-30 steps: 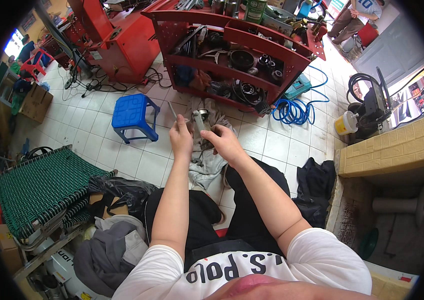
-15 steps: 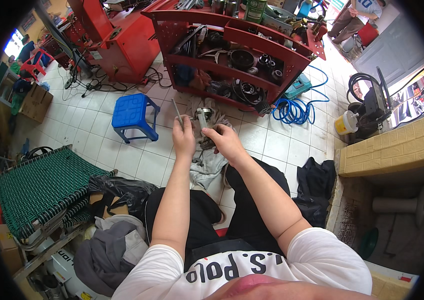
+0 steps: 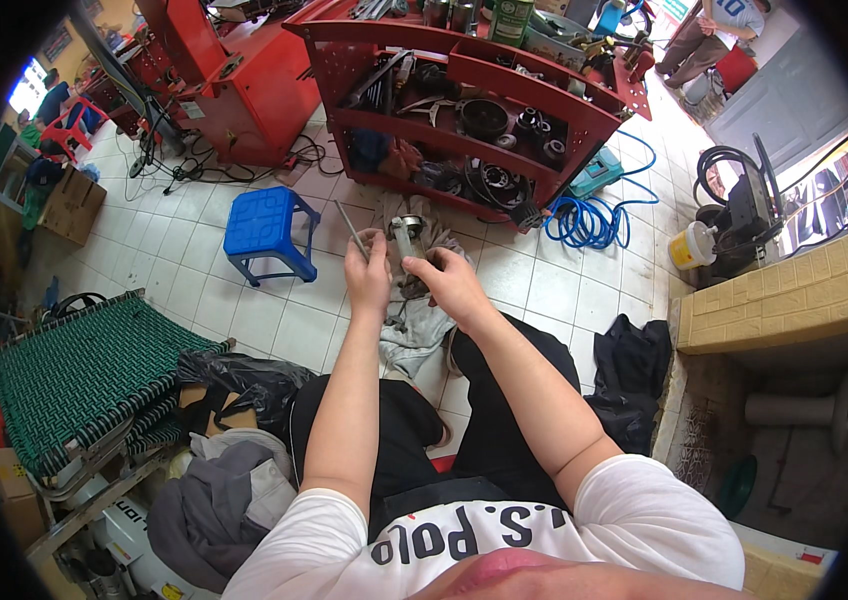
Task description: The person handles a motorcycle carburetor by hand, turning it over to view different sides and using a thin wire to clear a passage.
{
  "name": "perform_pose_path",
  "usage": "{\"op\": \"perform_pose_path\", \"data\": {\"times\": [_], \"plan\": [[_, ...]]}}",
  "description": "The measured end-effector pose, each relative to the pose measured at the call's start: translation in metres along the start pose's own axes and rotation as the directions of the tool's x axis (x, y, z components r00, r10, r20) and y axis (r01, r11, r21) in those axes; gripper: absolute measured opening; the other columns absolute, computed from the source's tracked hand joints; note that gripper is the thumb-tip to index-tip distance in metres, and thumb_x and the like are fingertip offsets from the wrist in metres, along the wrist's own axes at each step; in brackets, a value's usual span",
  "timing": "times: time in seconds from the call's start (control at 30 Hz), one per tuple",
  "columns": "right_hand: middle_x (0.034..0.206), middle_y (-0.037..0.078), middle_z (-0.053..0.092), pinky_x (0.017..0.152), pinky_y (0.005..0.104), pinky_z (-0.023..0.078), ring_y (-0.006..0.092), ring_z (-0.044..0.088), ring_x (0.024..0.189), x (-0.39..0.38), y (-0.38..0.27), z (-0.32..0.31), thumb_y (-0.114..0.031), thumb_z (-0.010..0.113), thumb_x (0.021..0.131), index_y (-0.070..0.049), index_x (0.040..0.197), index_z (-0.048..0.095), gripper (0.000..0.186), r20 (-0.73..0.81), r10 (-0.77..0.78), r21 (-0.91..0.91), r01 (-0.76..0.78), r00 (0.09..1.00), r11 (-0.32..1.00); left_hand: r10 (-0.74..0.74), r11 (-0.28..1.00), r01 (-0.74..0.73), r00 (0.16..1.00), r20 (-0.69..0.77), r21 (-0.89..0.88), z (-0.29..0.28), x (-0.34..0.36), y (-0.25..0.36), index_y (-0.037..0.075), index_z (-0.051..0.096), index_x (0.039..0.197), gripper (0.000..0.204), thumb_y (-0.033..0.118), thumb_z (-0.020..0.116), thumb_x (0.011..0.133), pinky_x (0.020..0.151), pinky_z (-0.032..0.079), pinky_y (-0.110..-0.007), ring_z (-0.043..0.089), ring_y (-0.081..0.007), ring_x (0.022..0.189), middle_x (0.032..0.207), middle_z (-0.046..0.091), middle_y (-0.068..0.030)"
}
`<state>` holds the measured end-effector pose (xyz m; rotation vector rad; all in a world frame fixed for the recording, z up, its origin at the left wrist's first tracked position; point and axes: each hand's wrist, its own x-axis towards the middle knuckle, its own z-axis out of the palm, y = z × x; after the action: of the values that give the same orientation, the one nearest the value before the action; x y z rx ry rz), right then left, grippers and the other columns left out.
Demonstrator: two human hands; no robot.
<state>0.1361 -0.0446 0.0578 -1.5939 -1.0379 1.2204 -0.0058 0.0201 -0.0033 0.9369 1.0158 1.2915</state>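
My left hand (image 3: pixel 368 272) is closed around a thin grey metal rod (image 3: pixel 350 225), whose upper end points up and to the left. My right hand (image 3: pixel 447 280) grips a pale metal bar-shaped part (image 3: pixel 402 240) between thumb and fingers. Just beyond that part, a round metal piece (image 3: pixel 411 222) shows; whether the two are joined, I cannot tell. Below both hands, a crumpled grey cloth (image 3: pixel 414 335) lies on the tiled floor between my feet, with darker metal pieces partly hidden by the right hand.
Ahead stands a red tool cart (image 3: pixel 394 130) loaded with parts. A blue plastic stool (image 3: pixel 266 225) is at the left, near a green woven folding bed (image 3: pixel 94 370). Coiled blue hose (image 3: pixel 584 222) lies right of the cart. Dark cloth (image 3: pixel 632 360) lies by my right knee.
The rod in my left hand has tilted a little further left. My right hand and the metal part have hardly moved.
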Motion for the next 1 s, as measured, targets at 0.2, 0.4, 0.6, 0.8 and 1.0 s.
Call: {"op": "perform_pose_path", "data": {"times": [0.2, 0.4, 0.6, 0.8, 1.0], "plan": [[0.098, 0.016, 0.073, 0.080, 0.0344, 0.053, 0.0195, 0.066, 0.089, -0.001, -0.005, 0.002, -0.050, 0.078, 0.087, 0.011, 0.109, 0.069, 0.065, 0.006, 0.008, -0.037, -0.008, 1.000, 0.999, 0.113, 0.989, -0.114, 0.993, 0.016, 0.094, -0.007, 0.006, -0.011, 0.009, 0.055, 0.109, 0.029, 0.037, 0.059, 0.110, 0.046, 0.029, -0.022, 0.043, -0.0032, 0.056, 0.083, 0.056, 0.0014], [0.100, 0.017, 0.074, 0.082, 0.0346, 0.053, 0.0207, 0.068, 0.091, -0.002, -0.004, 0.000, -0.049, 0.078, 0.087, 0.012, 0.111, 0.069, 0.066, 0.017, 0.007, -0.016, -0.007, 1.000, 1.000, -0.021, 0.995, 0.021, 1.000, -0.009, 0.095, -0.007, 0.005, -0.008, 0.007, 0.059, 0.108, 0.030, 0.036, 0.059, 0.110, 0.054, 0.037, -0.024, 0.047, -0.0040, 0.061, 0.079, 0.059, 0.0015], [0.100, 0.017, 0.074, 0.082, 0.0348, 0.053, 0.0212, 0.068, 0.090, -0.001, -0.004, 0.001, -0.048, 0.079, 0.087, 0.012, 0.111, 0.069, 0.065, 0.002, 0.008, -0.024, -0.008, 1.000, 1.000, 0.014, 1.000, -0.014, 1.000, 0.006, -0.016, -0.001, 0.000, -0.001, 0.008, 0.058, 0.106, 0.030, 0.037, 0.058, 0.111, 0.051, 0.034, -0.023, 0.044, -0.0033, 0.058, 0.077, 0.057, 0.0025], [0.083, 0.003, 0.063, 0.059, 0.0286, 0.048, 0.0113, 0.057, 0.070, -0.002, -0.001, 0.004, -0.048, 0.078, 0.091, 0.000, 0.101, 0.069, 0.050, 0.029, -0.059, -0.073, 0.061, 0.998, 0.995, 0.029, 0.998, -0.028, 0.999, -0.026, 0.049, -0.009, 0.007, -0.012, 0.009, 0.058, 0.103, 0.036, 0.043, 0.053, 0.112, 0.051, 0.033, -0.022, 0.044, -0.0034, 0.058, 0.076, 0.057, 0.0027], [0.085, 0.002, 0.065, 0.059, 0.0295, 0.047, 0.0116, 0.059, 0.071, 0.004, 0.005, -0.001, -0.046, 0.076, 0.093, -0.002, 0.103, 0.069, 0.046, 0.032, 0.021, 0.057, -0.022, 0.999, 0.998, -0.057, 0.995, 0.054, 0.998, -0.029, -0.079, 0.006, -0.001, 0.006, 0.009, 0.062, 0.109, 0.036, 0.044, 0.055, 0.111, 0.050, 0.031, -0.022, 0.044, -0.0033, 0.058, 0.077, 0.057, 0.0028]]}}
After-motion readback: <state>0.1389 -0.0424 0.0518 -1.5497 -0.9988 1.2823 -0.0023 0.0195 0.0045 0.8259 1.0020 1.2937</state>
